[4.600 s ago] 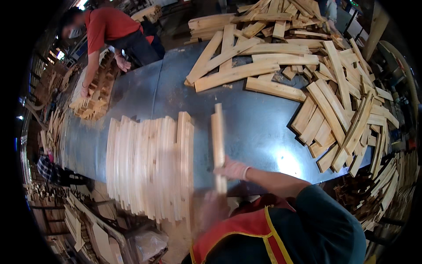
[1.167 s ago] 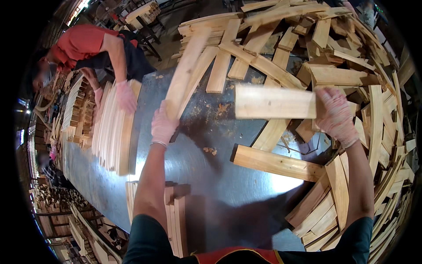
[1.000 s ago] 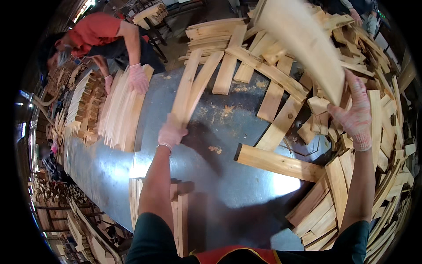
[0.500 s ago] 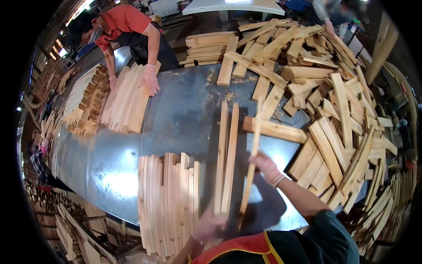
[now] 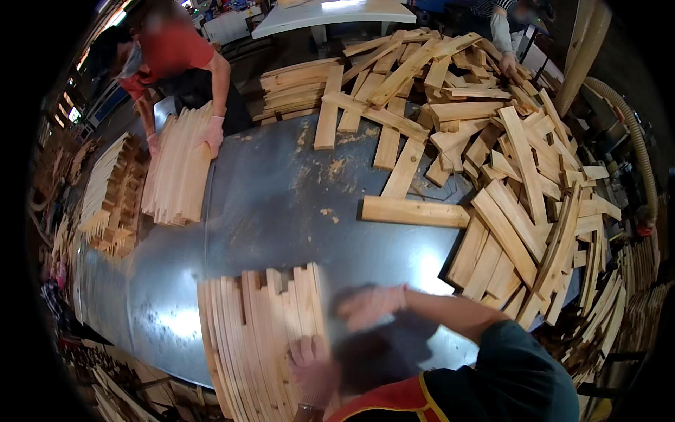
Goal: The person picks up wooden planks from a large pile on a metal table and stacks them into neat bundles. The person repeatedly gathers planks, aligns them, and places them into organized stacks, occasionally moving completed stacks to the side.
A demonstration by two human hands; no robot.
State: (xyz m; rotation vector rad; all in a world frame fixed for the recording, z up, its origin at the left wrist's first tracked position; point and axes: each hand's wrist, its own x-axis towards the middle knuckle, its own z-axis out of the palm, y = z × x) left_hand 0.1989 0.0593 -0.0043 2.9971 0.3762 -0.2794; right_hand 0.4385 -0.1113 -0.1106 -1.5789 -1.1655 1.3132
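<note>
At the far left, a jagged stack of pale wooden pieces (image 5: 112,204) stands on the metal table (image 5: 260,225), its uneven ends facing right. Just beside it, a co-worker in a red shirt (image 5: 176,53) leans over a bundle of strips (image 5: 177,172), one gloved hand (image 5: 213,136) at its right side and the other at its left. Nearer, at the table's close edge, a row of wooden strips (image 5: 256,337) stands packed side by side, the far ends uneven, with notch-like gaps among them. Beyond, at the back, lies a stack of flat boards (image 5: 295,91). The person's gloved left hand (image 5: 313,369) rests on the right part of the row, its fingers laid over the strips and slightly spread. The gloved right hand (image 5: 373,307) is above the table, just right of the row; it is blurred, so I cannot tell whether its fingers are spread or pressed together. Farther right, a single board (image 5: 415,212) lies crosswise, its right end meeting a large, loose pile of boards (image 5: 520,155). Another person's hand (image 5: 508,65) reaches to the pile's far side, and a ribbed hose (image 5: 636,148) curves down at the right.
</note>
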